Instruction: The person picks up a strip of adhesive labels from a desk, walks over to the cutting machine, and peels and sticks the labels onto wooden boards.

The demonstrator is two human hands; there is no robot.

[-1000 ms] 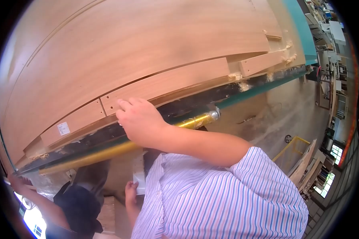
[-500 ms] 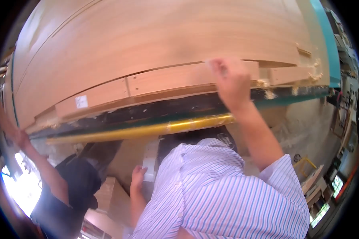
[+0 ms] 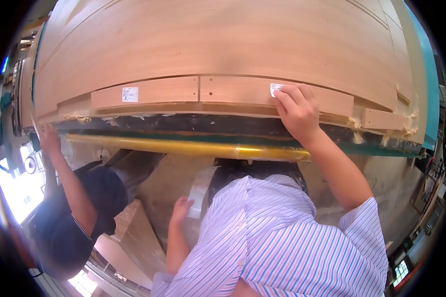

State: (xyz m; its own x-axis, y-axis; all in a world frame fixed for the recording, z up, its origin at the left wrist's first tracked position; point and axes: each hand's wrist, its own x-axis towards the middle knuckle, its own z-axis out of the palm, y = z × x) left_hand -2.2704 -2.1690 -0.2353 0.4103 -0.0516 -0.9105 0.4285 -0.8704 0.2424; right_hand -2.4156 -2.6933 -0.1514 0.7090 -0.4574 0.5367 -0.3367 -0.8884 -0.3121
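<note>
White label point(image 3: 275, 89): I see it on the narrow wooden board point(image 3: 243, 90), right of two holes point(image 3: 211, 93), printed face toward my camera, lower right corner covered.
Board's long axis: left to right, beside the large panel's point(image 3: 223, 47) near edge.
Right grip point(image 3: 301, 113): narrow at the label; pinching or pressing, I cannot tell.
Left grip point(image 3: 182, 210): holding a white strip point(image 3: 199, 194), long axis slanting forward and rightward.

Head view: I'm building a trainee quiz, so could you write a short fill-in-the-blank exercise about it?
1. The person's ____ hand is at a label on a wooden strip.
2. A second label lies on the neighbouring strip to its ____.
3. The long tube is coloured ____.
Missing words: right; left; yellow.
</note>
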